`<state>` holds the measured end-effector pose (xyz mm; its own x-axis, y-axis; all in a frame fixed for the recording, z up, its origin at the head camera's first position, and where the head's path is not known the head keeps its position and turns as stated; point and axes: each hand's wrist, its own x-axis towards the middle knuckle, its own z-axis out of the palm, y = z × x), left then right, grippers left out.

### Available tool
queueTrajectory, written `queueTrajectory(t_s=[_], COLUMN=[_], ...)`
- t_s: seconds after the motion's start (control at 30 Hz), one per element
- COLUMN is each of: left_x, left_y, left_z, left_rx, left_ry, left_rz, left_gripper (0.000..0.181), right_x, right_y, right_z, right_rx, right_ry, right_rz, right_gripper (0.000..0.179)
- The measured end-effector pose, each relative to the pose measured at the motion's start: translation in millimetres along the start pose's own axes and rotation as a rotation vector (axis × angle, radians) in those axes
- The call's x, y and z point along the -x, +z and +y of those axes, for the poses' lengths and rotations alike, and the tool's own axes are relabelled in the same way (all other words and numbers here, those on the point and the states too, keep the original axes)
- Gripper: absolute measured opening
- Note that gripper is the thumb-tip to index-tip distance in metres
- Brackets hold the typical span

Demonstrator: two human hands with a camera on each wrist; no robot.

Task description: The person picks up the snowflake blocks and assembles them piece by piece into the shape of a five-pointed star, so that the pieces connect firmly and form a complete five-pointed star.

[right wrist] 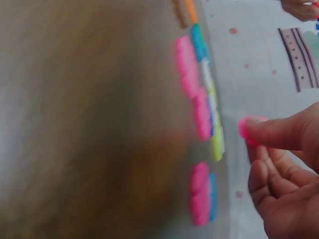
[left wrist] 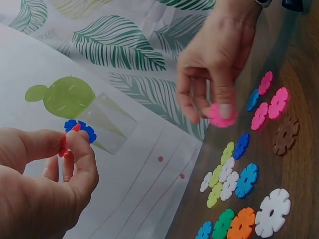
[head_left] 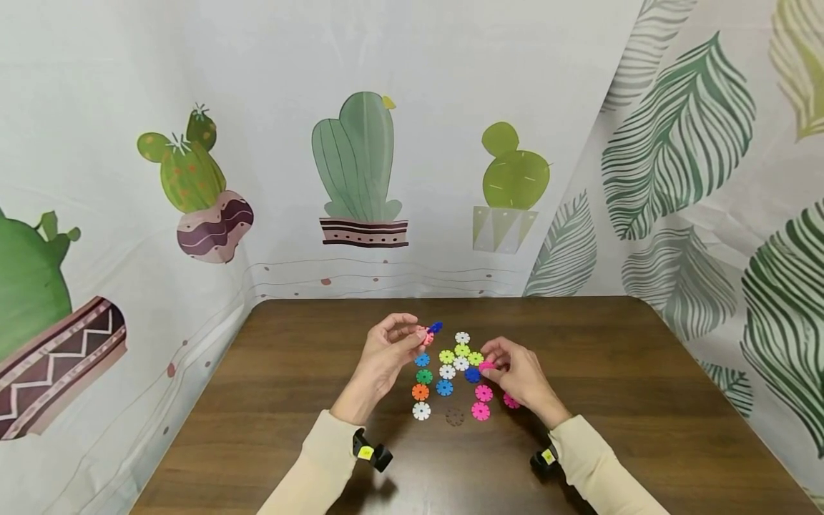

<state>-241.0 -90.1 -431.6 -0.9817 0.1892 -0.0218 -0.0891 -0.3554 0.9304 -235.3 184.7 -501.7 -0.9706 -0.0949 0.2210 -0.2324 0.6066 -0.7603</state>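
Observation:
My left hand (head_left: 376,361) pinches a red notched plastic disc (head_left: 428,339), raised above the table. A dark blue disc (left wrist: 87,130) is slotted crosswise into the red one, as the left wrist view shows. Between the thumb and fingers of my right hand (head_left: 523,372) is a pink disc (left wrist: 222,118), held off the table; fingertips cover part of it. Below and between the hands lie more flat discs: white (head_left: 462,337), yellow-green (head_left: 462,350), dark blue (head_left: 473,375), light blue (head_left: 444,388), green (head_left: 423,376) and orange (head_left: 420,392).
Two pink discs (head_left: 481,411) lie in front of the right hand, and another pink disc (head_left: 511,400) sits partly behind it. A brown disc (head_left: 454,416) blends into the wooden table (head_left: 270,386). A printed cloth (head_left: 438,57) hangs beyond the table's back edge.

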Motion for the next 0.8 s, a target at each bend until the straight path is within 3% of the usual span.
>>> queueTrajectory(t_s=[0.2,0.47,0.8], left_x=[1.9,8.5,14.6], left_y=[2.2,11.7,20.1], left_z=[3.0,11.6,16.6], left_rx=[-0.002,-0.062,-0.071], left_ry=[0.016,-0.008,-0.041], left_rz=[-0.022,-0.079,-0.101], left_gripper=[0.028,0.025,0.024], right_x=[0.6,7.2,11.7], right_y=[-8,-20,-22], right_z=[-30,-76,-96], right_rx=[-0.117,-0.230,-0.299], right_ry=[-0.084,-0.153,-0.205], right_rz=[0.079,0.091,0.106], right_gripper=[0.032,0.022,0.027])
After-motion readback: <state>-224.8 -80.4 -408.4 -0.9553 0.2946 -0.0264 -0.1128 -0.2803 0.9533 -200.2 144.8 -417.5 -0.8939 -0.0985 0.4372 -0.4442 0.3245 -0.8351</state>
